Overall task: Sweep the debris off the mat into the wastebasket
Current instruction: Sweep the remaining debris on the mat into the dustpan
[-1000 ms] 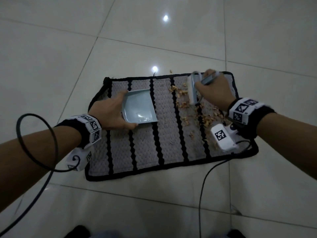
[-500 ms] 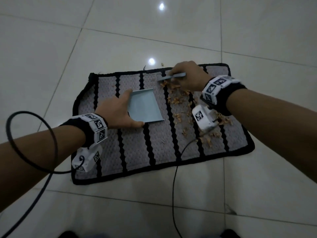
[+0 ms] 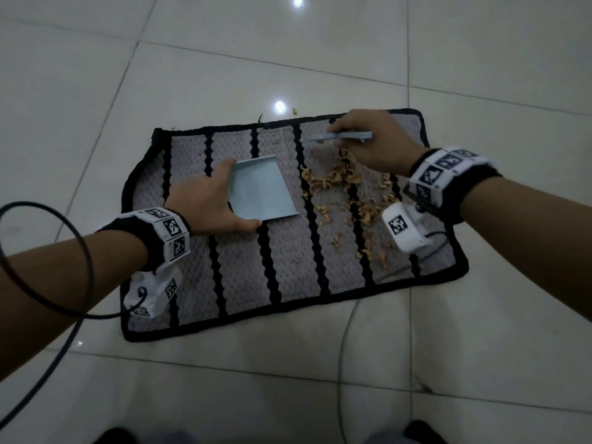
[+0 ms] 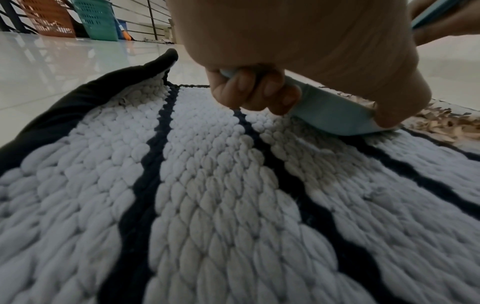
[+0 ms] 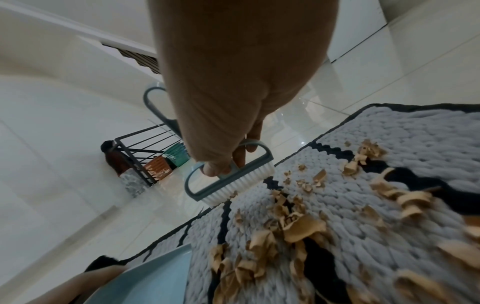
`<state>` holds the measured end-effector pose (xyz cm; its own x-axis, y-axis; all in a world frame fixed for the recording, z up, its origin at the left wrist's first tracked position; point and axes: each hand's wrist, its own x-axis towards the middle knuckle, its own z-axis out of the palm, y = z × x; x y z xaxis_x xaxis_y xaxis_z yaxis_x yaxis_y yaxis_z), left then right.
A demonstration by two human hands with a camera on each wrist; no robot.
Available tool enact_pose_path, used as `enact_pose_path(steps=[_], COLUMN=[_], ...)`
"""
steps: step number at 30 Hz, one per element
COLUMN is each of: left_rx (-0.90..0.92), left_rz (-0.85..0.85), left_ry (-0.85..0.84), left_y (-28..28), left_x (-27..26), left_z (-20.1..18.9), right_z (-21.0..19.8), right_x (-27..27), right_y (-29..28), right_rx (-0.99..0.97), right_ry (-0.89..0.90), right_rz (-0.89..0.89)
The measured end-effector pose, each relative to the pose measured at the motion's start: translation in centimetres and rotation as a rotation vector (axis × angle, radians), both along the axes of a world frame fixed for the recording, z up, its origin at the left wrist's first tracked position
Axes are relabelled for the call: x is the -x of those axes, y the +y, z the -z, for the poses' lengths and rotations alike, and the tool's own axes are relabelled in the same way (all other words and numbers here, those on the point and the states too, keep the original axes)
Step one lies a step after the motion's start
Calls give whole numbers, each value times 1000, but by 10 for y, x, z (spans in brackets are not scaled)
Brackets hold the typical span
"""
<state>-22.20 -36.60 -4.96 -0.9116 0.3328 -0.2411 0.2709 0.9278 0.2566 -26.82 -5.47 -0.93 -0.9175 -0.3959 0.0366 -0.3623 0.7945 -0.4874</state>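
Observation:
A grey mat [image 3: 288, 257] with black wavy stripes lies on the tiled floor. Tan debris [image 3: 349, 193] is scattered over its right half, also seen in the right wrist view as curled shavings [image 5: 293, 222]. My left hand [image 3: 208, 203] grips a light blue dustpan [image 3: 261, 189] flat on the mat, its open edge facing the debris; the fingers [image 4: 249, 90] curl round its handle. My right hand [image 3: 368, 139] holds a small blue hand brush [image 5: 233, 174] by its loop handle at the mat's far edge, white bristles down, just beyond the debris.
Orange and teal baskets [image 4: 96, 18] stand by a black railing far off to the left. One scrap [image 3: 295, 109] lies on the floor beyond the mat. Black cables [image 3: 344, 347] trail from both wrists across the tiles. Shoe tips [image 3: 423, 432] show at the bottom edge.
My right hand turned the brush and carried it left to the mat's far edge. The dustpan has stayed in place under my left hand.

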Motion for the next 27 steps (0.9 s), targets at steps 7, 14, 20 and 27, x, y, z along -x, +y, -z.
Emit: enact_pose_path(steps=[7,14,20,27], left_rx=[27,50,93,124], left_rz=[50,122,132,137], left_ry=[-32,-78,-124,-99], left_y=[-1,19,30,31], left_x=[2,11,23,24], left_z=[-4,-10,-6,-3], right_z=[10,2,9,32], right_x=[-14,-64,-61,-68], right_y=[-5,29,63,48], right_rx=[-71,62,14,86], right_ry=[-120,-160,31,25], right_rz=[-87,-15,532,746])
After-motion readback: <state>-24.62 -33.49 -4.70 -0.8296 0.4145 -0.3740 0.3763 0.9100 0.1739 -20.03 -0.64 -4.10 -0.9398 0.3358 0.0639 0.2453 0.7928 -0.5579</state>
